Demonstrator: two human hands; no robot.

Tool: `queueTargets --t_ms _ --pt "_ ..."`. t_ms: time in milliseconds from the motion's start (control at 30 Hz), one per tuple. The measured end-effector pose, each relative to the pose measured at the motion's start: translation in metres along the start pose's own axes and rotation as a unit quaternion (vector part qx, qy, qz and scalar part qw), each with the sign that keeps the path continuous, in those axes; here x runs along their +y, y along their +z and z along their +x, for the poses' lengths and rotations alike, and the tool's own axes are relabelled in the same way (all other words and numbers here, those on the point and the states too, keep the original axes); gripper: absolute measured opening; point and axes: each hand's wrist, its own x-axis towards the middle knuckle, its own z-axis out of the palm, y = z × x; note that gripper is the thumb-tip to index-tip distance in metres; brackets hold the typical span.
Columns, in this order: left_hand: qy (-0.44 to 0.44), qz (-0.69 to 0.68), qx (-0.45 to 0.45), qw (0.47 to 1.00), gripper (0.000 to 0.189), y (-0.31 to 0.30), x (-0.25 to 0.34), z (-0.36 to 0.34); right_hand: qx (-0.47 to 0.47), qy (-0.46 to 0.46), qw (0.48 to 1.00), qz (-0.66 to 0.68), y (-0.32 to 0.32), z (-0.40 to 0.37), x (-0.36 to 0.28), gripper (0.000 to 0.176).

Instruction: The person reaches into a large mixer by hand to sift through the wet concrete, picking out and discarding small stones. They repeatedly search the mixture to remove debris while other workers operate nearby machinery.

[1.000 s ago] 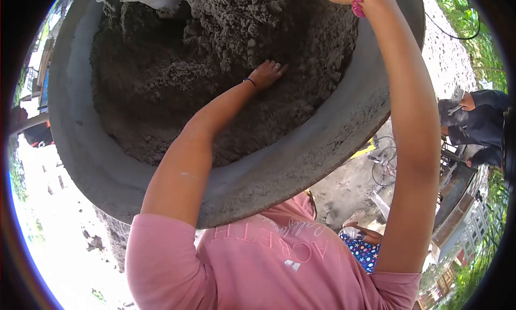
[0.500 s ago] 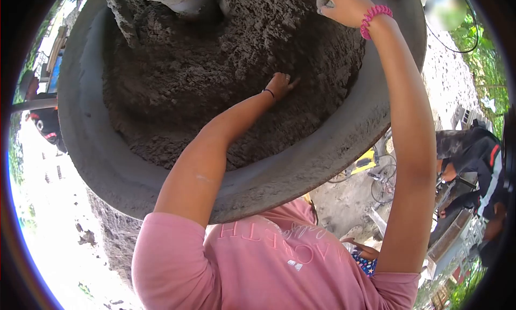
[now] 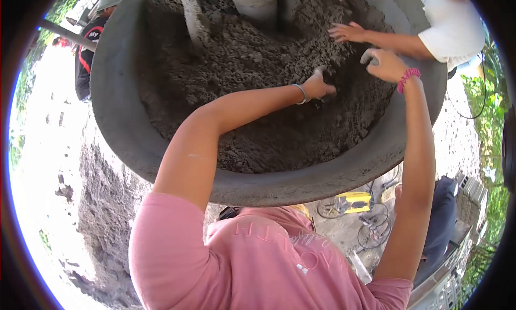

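A wide grey metal mixing pan holds damp, crumbly grey-brown mortar mix. Just above the middle of the mix is my left hand, its fingers apart and smeared grey, with a pale band at the wrist. Near the pan's right side, my right hand hovers over the mix with curled, grey-coated fingers; whatever may be inside them is hidden. A pink coil band circles that wrist.
Another person's hand reaches over the mix from the white sleeve. A grey central column and mixer arm stand in the pan. A person in black is at left; a yellow machine lies below.
My left hand has shifted right and lifted from the mix, its fingers spreading. My right hand has moved right and lower in view, staying curled. Another person's hands now reach over the pan.
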Motion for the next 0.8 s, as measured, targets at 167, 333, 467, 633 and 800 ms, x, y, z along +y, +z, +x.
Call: queueTargets --t_ms 167,333,467,633,800 --pt "-0.027 -0.380 -0.006 0.925 0.035 -0.027 0.038 -0.009 -0.047 -0.130 0.990 0.007 0.019 0.006 -0.036 0.061" --pt "-0.016 -0.413 0.056 0.909 0.033 -0.020 0.058 -0.043 -0.011 -0.160 0.985 -0.056 0.037 0.011 -0.064 0.054" --pt "-0.010 -0.356 -0.028 0.934 0.018 -0.044 0.087 -0.081 0.060 -0.195 0.979 -0.002 0.025 -0.001 -0.077 0.041" --pt "0.152 -0.292 -0.091 0.940 0.032 -0.068 0.108 -0.130 0.292 -0.276 0.915 0.019 0.025 -0.053 -0.114 0.029" --pt "-0.101 -0.108 -0.185 0.972 0.043 -0.090 0.066 -0.158 0.167 -0.246 0.955 -0.016 0.006 -0.119 -0.125 0.028"
